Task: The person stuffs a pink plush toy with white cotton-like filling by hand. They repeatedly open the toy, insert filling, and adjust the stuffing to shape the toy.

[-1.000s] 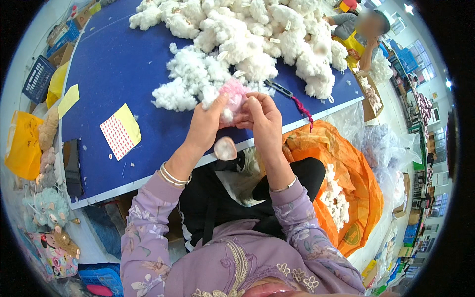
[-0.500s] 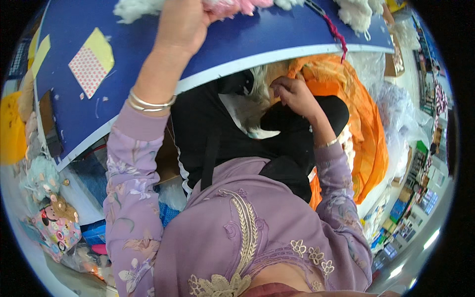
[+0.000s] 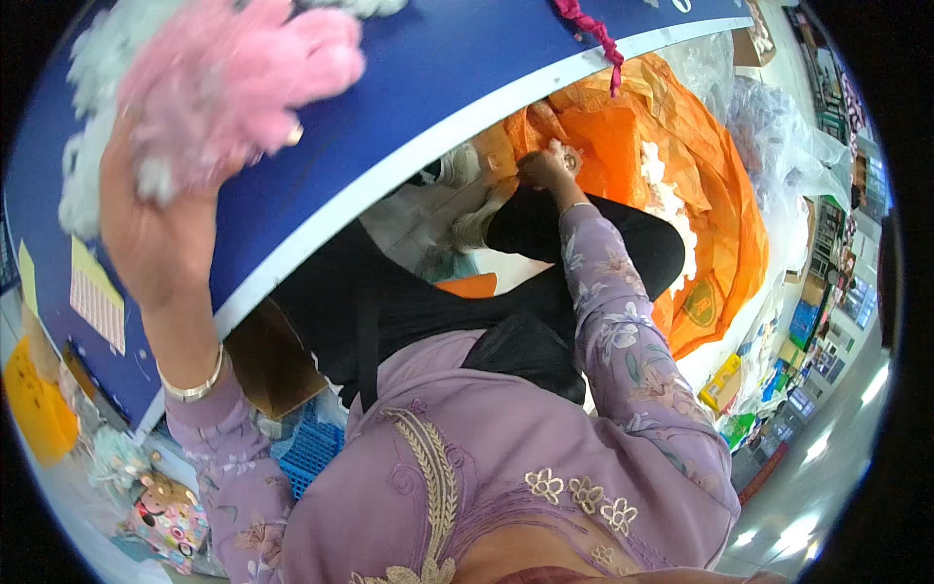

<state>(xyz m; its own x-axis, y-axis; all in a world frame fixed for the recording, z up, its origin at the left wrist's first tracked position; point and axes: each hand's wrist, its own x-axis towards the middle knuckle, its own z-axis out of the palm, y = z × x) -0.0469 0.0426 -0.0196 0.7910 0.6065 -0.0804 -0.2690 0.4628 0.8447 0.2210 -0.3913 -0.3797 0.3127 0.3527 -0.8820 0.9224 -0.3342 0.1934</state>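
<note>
My left hand (image 3: 161,238) is raised over the blue table and grips a fluffy pink plush piece (image 3: 243,83). Its kind cannot be made out; rounded, finger-like lobes stick out from it. White fluffy stuffing (image 3: 92,175) lies beside and behind that hand. Below the table's edge, my right hand (image 3: 547,171) is at the mouth of a large orange bag (image 3: 696,127), its fingers curled in shadow. A small pale bit shows by those fingers, too unclear to name. White stuffing (image 3: 666,200) shows inside the bag.
A blue table (image 3: 418,68) with a white edge spans the top. A braided magenta cord (image 3: 593,34) hangs over that edge. Patterned paper (image 3: 97,302) lies at the left. Clear plastic bags (image 3: 778,127) stand right of the orange bag. A blue basket (image 3: 311,453) sits below.
My left hand has moved left and nearer with the pink plush piece, lifting it into fuller view. My right hand has shifted from above my knee to the orange bag's mouth. The view has turned.
</note>
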